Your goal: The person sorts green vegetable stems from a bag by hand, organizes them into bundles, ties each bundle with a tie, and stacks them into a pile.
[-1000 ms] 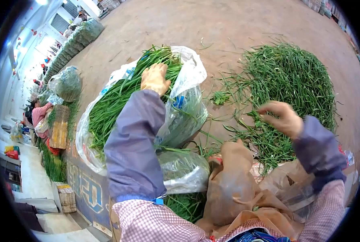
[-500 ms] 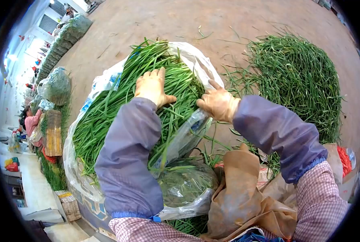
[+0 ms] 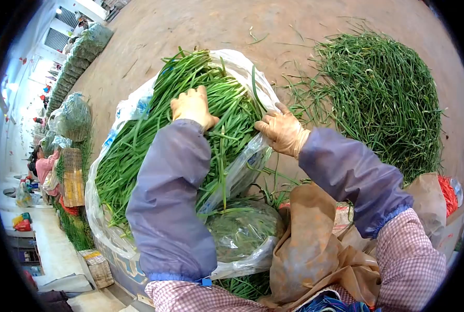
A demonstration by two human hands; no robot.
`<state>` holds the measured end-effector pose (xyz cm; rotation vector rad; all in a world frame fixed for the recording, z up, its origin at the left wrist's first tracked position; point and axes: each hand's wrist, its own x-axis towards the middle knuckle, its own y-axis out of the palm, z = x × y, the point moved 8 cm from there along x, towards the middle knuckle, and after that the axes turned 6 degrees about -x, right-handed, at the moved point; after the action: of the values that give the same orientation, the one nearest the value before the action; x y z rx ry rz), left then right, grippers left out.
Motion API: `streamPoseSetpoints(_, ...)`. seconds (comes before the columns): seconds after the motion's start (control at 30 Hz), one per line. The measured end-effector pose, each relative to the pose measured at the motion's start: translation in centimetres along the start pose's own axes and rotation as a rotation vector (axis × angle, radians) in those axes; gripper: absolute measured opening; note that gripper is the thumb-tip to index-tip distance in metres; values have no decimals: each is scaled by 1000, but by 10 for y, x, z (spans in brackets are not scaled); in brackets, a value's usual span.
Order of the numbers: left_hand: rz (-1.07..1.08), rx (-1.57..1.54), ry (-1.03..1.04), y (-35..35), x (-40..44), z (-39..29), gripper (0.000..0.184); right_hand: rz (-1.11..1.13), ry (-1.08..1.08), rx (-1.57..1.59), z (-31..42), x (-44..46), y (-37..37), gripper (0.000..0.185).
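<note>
A large clear plastic bag [image 3: 267, 83] with blue print lies spread round a thick heap of long green leaves that look like garlic chives [image 3: 133, 151]. My left hand [image 3: 193, 108], in a pale rubber glove, presses down on top of the chives, thumb apart from the fingers. On the bag's right side, my right hand [image 3: 284, 131], gloved alike, pinches the rim of the plastic. Its fingertips are partly hidden by the bag fold. Just below the heap sits another clear bag [image 3: 245, 234] with greens inside.
To the right, a big pile of loose greens [image 3: 383, 104] lies on the brown floor [image 3: 190, 26]. A brown apron [image 3: 304, 234] covers my lap. At far left are stacked filled bags [image 3: 78, 65], a wooden crate [image 3: 73, 179] and a person in pink [image 3: 45, 166].
My left hand has shifted slightly left and its fingers look more bent. A leaf now stands up near the bag's right rim. My right hand stays at the rim.
</note>
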<state>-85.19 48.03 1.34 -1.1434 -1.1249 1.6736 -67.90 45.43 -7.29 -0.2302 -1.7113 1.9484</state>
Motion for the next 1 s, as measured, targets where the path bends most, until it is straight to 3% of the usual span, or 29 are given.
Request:
streamPoseSetpoints(0.07,-13,86,-55,0,12,-6,62,6,7,5,1,2,-2,43)
streamPoseSetpoints(0.1,-48,64,-52,0,15,-7,58,-17,1,-6,2,2,-7,28)
streamPoseSetpoints(0.2,-69,-68,-23,-3,13,4,55,-7,41,98,-4,-3,-14,35)
streamPoseSetpoints(0.23,-102,-120,-10,-10,4,6,53,123,24,136,-4,-2,-20,47)
streamPoseSetpoints(0.33,-140,-361,-11,-18,-3,27,68,193,105,535,-16,-1,-26,57)
streamPoseSetpoints(0.37,-202,-520,11,-19,-6,37,69,175,176,903,-25,-1,-17,66)
streamPoseSetpoints(0.4,-209,-658,20,-18,-6,45,69,50,205,1036,-30,-1,-32,57)
streamPoseSetpoints(0.47,-266,-746,81,-36,-20,50,72,-316,269,876,-33,-1,-72,46)
streamPoseSetpoints(0.53,-288,-768,110,-42,-24,55,71,-502,422,841,-28,-8,-107,33)
streamPoseSetpoints(0.6,-315,-743,126,-45,-25,58,70,-738,401,544,-20,-14,-140,30)
streamPoseSetpoints(0.63,-321,-774,123,-45,-27,59,70,-856,295,543,-15,-17,-151,34)
streamPoseSetpoints(0.73,-323,-807,145,-47,-24,62,68,-827,332,1657,-31,5,-124,44)
streamPoseSetpoints(0.77,-304,-841,114,-46,-26,63,65,-673,342,1757,-27,21,-105,54)
streamPoseSetpoints(0.8,-267,-905,109,-44,-27,58,64,-459,538,1766,-15,31,-84,57)
streamPoseSetpoints(0.87,-194,-1027,99,-39,-30,52,63,-472,503,1805,-17,75,-17,56)
streamPoseSetpoints(0.97,-375,-544,141,-36,-58,21,70,-436,242,2190,9,88,-68,46)
streamPoseSetpoints(1.0,-433,-380,160,-33,-71,11,74,-481,284,2247,12,89,-61,44)
